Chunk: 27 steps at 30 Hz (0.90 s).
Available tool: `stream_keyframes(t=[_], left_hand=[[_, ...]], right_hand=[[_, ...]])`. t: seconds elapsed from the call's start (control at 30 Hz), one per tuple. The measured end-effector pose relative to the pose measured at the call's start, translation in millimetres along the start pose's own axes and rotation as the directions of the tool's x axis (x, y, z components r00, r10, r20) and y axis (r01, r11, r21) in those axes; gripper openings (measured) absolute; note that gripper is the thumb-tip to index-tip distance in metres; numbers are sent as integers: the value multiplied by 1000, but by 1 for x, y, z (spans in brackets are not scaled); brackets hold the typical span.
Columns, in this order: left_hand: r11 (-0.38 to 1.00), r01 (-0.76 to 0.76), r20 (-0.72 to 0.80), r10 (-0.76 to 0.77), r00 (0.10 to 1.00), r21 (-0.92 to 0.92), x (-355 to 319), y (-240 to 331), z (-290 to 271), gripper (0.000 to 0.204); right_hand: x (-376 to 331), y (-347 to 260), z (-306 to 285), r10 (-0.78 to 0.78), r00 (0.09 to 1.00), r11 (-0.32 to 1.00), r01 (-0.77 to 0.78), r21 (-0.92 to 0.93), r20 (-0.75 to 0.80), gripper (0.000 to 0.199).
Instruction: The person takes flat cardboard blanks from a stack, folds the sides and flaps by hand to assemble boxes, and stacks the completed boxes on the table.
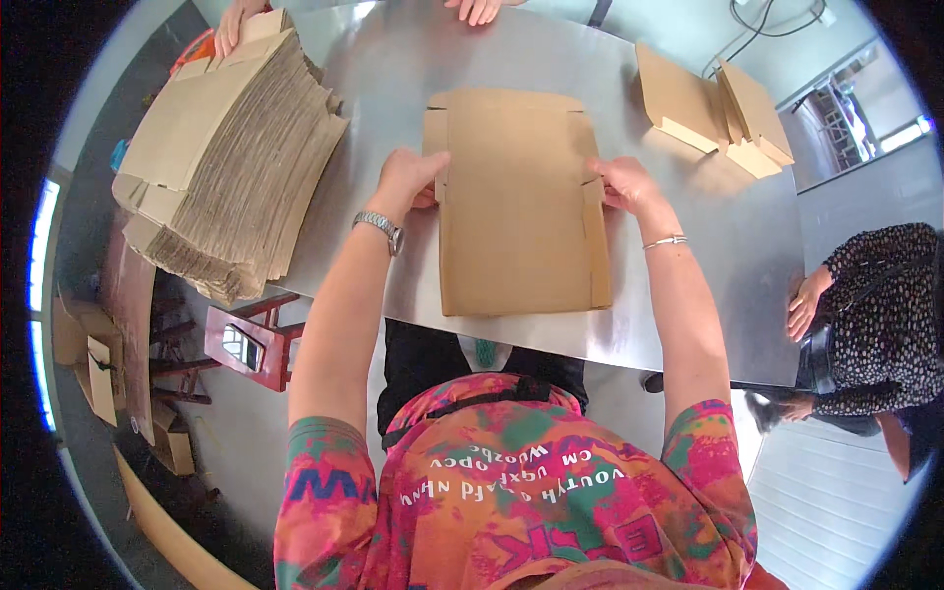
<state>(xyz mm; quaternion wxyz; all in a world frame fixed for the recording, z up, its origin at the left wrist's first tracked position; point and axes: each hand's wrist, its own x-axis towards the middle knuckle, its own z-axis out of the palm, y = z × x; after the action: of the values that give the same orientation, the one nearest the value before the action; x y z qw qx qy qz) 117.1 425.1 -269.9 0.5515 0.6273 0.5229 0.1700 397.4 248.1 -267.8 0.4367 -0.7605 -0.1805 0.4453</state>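
Observation:
A flat brown cardboard box point(521, 211) lies in front of me on the metal table, with short flaps along its left and right sides. My left hand point(408, 179) is closed on its left side flap, thumb on top and fingers underneath. On the opposite edge, my right hand point(629, 184) pinches the right side flap in the same way. Both hands hold the box at about the same height, above its middle. The fingertips under the cardboard are partly hidden.
A tall stack of flattened cardboard boxes point(246, 162) leans at the left, another person's hand point(231, 28) on it. Partly folded boxes point(703, 103) stand at the far right of the metal table point(413, 49). A person point(875, 305) is beside the right edge. A phone point(242, 346) rests on a red stool.

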Motion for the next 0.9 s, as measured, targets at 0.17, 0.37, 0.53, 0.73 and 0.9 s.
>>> stream_keyframes(t=[0.17,0.37,0.53,0.73,0.9], left_hand=[[993,80,84,-88,993,88,15,-9,1,17],[862,-236,-185,348,919,449,-51,-7,15,18],[863,-327,-277,446,851,386,-95,-33,16,25],[865,-416,-213,479,851,281,-131,-51,11,23],[868,-463,-113,486,867,182,-147,-67,8,15]], right_hand=[[-11,-12,17,-31,999,989,27,-148,-26,18],[-54,1,40,-440,886,717,246,-653,-149,22],[-94,33,55,-627,750,643,349,-682,-208,23],[-118,77,55,-674,707,702,526,-480,-213,19],[-129,92,49,-708,684,701,652,-290,-173,14]])
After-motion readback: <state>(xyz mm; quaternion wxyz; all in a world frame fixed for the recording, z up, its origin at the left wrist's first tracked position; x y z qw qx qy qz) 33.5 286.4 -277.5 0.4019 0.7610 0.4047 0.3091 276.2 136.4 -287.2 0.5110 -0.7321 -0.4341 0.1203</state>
